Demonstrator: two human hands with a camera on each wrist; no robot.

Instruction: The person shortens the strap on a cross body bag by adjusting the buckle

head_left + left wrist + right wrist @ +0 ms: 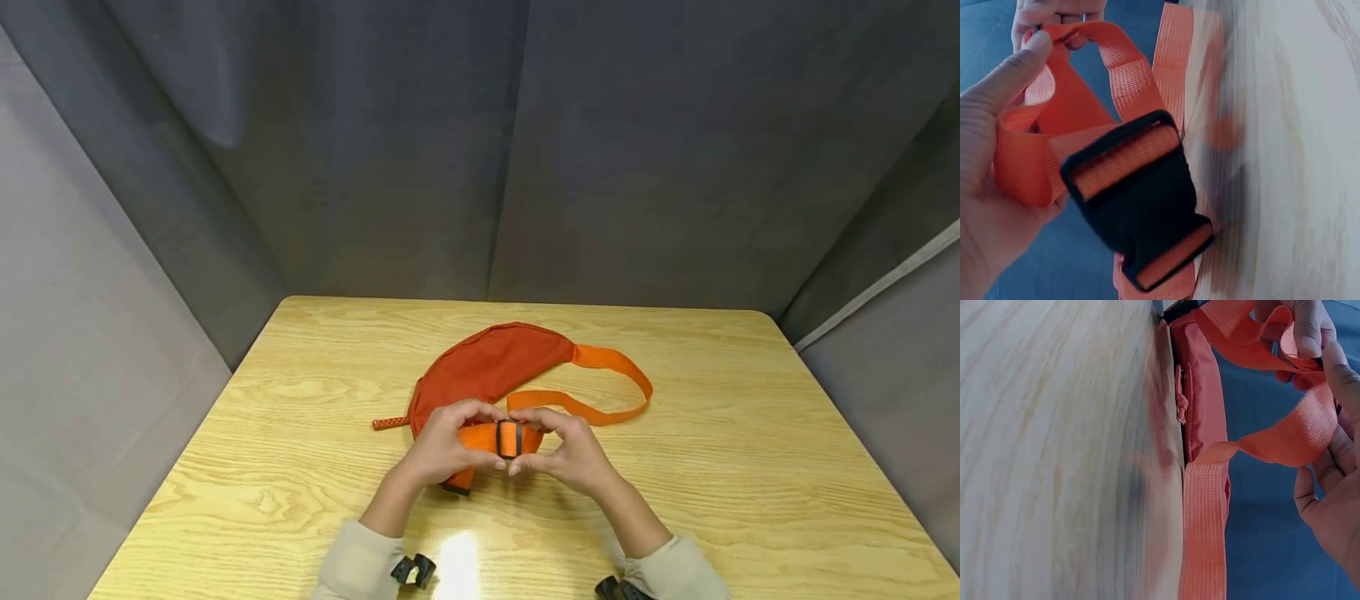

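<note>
A red waist bag (491, 367) lies on the table with its orange strap (611, 367) looping out to the right. Just in front of the bag, a black strap slider (508, 439) is held up between both hands. My left hand (442, 446) pinches the strap left of the slider, thumb below and fingers above. On the slider's other side, my right hand (572, 454) pinches the strap in the same way. A black side-release buckle (1141, 194) hangs on the strap below the left hand, its two halves joined. The strap's folds partly hide the fingertips in the right wrist view (1310, 369).
The light wood table (750, 467) extends around the bag on all sides. A red patterned zipper pull (389, 423) sticks out from the bag's left end. Dark grey curtains (390, 167) stand behind the table, with lighter panels (82, 333) at the sides.
</note>
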